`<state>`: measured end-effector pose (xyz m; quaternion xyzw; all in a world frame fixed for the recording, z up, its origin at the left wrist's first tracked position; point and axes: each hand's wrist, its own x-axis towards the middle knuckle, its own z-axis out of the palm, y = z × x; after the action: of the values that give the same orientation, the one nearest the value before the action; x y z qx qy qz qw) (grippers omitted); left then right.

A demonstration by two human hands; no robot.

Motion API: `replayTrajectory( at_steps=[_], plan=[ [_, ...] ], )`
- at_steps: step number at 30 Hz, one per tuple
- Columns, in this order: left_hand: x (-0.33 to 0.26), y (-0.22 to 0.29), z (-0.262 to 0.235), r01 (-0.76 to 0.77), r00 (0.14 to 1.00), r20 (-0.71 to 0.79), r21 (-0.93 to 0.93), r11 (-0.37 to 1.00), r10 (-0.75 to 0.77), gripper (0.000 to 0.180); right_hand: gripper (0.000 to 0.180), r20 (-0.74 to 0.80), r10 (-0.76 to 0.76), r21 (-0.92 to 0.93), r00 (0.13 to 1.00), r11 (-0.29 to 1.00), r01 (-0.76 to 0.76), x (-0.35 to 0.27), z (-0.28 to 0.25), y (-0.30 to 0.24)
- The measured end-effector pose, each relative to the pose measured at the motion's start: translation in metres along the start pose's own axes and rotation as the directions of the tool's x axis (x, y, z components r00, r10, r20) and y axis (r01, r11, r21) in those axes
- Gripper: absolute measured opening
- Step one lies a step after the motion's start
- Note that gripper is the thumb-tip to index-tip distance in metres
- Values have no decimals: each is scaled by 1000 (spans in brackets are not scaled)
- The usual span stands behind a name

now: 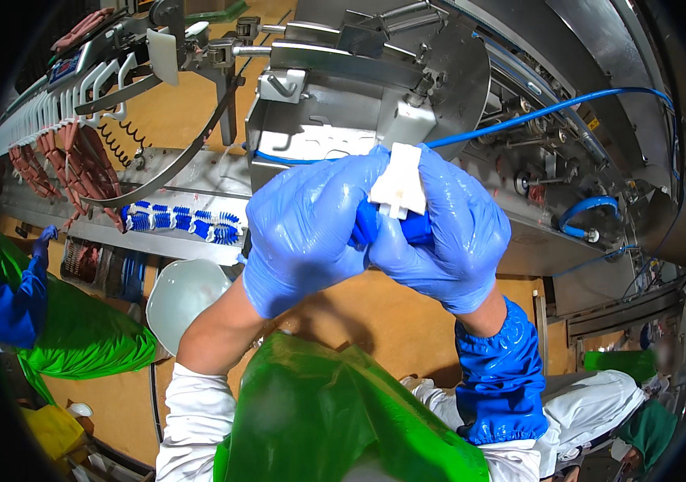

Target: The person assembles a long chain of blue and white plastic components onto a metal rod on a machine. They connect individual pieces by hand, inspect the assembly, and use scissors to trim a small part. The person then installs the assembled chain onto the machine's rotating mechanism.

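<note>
Both my hands wear blue gloves and meet in the middle of the view. My right hand pinches a small white plastic piece at its fingertips. My left hand is closed against the right one, its fingers curled around a blue part that is mostly hidden between the gloves. A blue sleeve cover sits on my right forearm; my left forearm is bare below a white sleeve. I wear a green plastic apron.
A stainless steel machine with blue hoses stands right behind my hands. Sausage links hang from white hooks at the left, above a blue and white brush roller. Another person in a green apron and blue sleeve works at far left.
</note>
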<state>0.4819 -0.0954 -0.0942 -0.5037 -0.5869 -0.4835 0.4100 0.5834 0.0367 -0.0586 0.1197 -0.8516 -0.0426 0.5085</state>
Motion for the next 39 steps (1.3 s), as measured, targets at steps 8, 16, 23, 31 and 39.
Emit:
replayTrajectory(
  at_steps=[8, 16, 23, 31, 39],
  plan=[
    [4, 7, -18, -21, 998, 51, -34, 999, 23, 38, 58, 148, 79, 176, 986, 979, -104, 8, -21, -17],
    [3, 8, -25, 3, 992, 126, -53, 999, 3, 35, 69, 199, 102, 388, 975, 905, -174, 5, -20, -19],
    [1, 8, -20, -13, 995, 101, -99, 995, 23, 34, 65, 235, 165, 413, 958, 875, -253, 7, -24, -22],
    [3, 9, -18, 33, 988, 155, -138, 990, -12, 38, 63, 200, 126, 326, 972, 927, -187, 7, -25, -19],
    [1, 5, -20, 137, 961, 274, -353, 926, -38, 56, 65, 141, 66, 302, 988, 947, -106, 8, -24, -14]
  ],
)
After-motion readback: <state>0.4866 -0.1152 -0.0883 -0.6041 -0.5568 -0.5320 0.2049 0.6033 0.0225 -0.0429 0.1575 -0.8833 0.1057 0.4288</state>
